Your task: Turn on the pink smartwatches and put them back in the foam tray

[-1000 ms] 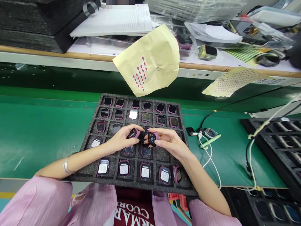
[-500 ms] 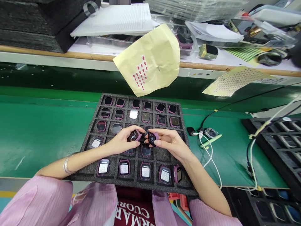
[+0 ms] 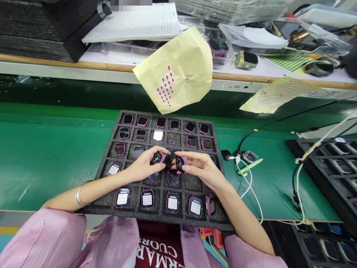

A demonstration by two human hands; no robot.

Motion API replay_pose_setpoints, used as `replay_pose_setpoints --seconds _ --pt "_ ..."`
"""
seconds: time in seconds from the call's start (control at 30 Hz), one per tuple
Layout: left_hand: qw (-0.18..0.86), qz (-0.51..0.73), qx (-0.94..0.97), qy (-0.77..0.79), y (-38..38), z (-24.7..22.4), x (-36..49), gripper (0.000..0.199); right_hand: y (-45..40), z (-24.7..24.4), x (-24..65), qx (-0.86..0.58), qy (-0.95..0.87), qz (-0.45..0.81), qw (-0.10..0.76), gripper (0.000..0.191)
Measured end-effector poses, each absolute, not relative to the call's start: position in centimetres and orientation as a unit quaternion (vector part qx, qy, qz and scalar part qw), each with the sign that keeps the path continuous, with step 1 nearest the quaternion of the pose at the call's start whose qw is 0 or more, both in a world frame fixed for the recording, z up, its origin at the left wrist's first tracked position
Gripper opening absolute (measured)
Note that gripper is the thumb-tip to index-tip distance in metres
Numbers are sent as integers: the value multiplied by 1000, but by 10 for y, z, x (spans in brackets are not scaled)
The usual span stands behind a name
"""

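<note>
My left hand (image 3: 149, 163) is closed round a purple smartwatch body (image 3: 158, 158) with a lit dark screen. Close beside it, my right hand (image 3: 199, 167) pinches a second purple watch body (image 3: 180, 163), its screen lit too and tilted to the left. Both are held just above a black foam tray (image 3: 194, 182). Purple watch bodies lie in most of the tray's compartments. In the front row several show white screens, such as one watch (image 3: 173, 203), while the back-row watches, like this one (image 3: 161, 123), are dark. My hands hide part of the middle rows.
The tray lies on a green bench (image 3: 50, 160). White cables (image 3: 252, 190) and a light green pen-like stick (image 3: 251, 166) are to its right. Another black tray (image 3: 331, 160) of watches stands at far right. A yellow sheet (image 3: 189, 70) hangs from the shelf edge (image 3: 106, 67) above.
My left hand has shifted slightly left with its watch, widening the gap between the two watches. My right hand has hardly moved.
</note>
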State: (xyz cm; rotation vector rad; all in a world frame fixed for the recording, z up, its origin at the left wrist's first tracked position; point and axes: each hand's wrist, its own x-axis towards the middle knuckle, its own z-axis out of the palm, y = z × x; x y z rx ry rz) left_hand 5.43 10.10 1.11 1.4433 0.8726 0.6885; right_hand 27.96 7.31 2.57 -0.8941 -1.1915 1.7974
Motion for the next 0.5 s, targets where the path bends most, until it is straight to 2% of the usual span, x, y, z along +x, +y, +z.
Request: replay_pose_setpoints --seconds 0.27,0.5 --pt "592 313 627 397 104 17 50 33 73 28 280 -364 -464 705 394 35" --pt "618 305 623 371 102 23 48 33 71 31 280 -347 -462 713 398 35"
